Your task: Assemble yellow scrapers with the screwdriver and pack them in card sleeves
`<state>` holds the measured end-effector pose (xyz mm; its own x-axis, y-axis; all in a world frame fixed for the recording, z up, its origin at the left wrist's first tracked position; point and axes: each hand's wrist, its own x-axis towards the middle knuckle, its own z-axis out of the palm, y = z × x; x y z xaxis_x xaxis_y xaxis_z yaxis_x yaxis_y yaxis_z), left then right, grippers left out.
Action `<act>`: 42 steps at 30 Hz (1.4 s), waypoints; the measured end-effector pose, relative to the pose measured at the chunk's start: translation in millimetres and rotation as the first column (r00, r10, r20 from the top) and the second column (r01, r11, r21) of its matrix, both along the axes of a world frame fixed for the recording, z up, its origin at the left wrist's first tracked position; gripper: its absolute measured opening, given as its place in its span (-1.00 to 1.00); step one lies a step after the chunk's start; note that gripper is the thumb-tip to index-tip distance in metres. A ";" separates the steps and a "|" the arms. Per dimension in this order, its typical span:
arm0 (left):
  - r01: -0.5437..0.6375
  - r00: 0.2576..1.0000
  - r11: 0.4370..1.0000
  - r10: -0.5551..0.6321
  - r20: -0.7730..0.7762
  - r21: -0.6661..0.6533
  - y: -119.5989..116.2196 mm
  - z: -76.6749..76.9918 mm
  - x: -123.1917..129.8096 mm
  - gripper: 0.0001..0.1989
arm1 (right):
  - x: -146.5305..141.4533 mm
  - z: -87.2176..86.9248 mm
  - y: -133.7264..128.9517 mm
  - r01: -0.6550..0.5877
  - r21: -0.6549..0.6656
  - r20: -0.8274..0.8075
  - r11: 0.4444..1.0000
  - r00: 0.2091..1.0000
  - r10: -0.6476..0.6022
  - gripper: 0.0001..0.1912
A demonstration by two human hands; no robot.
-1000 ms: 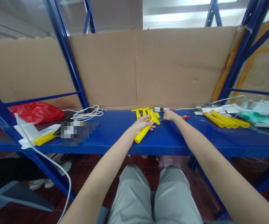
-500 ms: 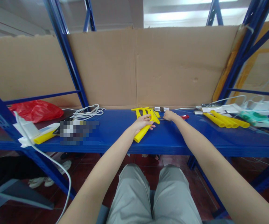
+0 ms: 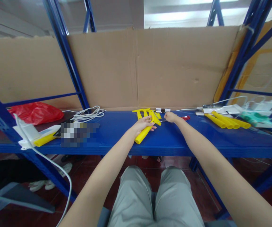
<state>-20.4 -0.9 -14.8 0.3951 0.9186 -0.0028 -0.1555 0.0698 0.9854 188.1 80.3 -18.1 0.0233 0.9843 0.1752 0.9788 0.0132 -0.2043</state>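
With the left hand [image 3: 142, 124], we grip the yellow tube [image 3: 140, 137], fingers wrapped around it. The tube lies slanted over the blue bench [image 3: 117, 138], its open end toward the front edge. Just beyond the fingers is an angled yellow piece [image 3: 156, 119]; the hand hides whether it is joined to the tube. T-shaped yellow parts [image 3: 138, 113] lie behind.

The right hand [image 3: 170, 117] is to the right of the tube, apart from it, fingers curled together. A thin metal shaft shows on one side of this hand and the red handle [image 3: 185, 118] on the other. We cannot tell whether the fingers pinch anything. A black-and-white bundle [image 3: 163, 110] lies just behind.

We judge the step in hand to be steadying the tube while the right hand attends to small items beside it. The next move calls for a firm left grip and careful right-hand alignment.
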 end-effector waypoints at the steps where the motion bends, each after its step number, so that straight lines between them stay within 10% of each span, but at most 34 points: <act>1: -0.002 1.000 1.000 0.002 0.000 -0.004 0.7 -0.2 -0.2 -0.30 | 1.3 -0.3 0.4 -0.017 0.020 -0.032 1.000 0.999 0.018 -0.77; 9: -0.019 1.000 0.999 0.019 -0.009 -0.036 2.4 0.6 -2.7 -0.28 | -2.8 3.3 -15.4 -0.149 0.297 -0.394 0.943 0.881 0.263 -0.86; 24: 0.060 0.998 0.996 -0.060 -0.001 -0.069 -1.8 4.7 -5.7 -0.34 | -41.7 -2.2 -45.4 -0.379 0.342 -0.779 0.860 0.398 0.485 -0.82; 42: 0.096 0.995 0.993 -0.095 0.016 -0.063 4.1 2.5 -8.7 -0.36 | -42.9 -13.6 -34.8 -0.425 0.501 -0.594 0.754 0.466 0.656 -0.90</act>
<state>-29.1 3.2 -12.3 0.4817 0.8747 -0.0541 -0.1577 0.1473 0.9764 145.2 45.5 -31.7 -0.2714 0.7610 0.5892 0.2914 0.6484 -0.7033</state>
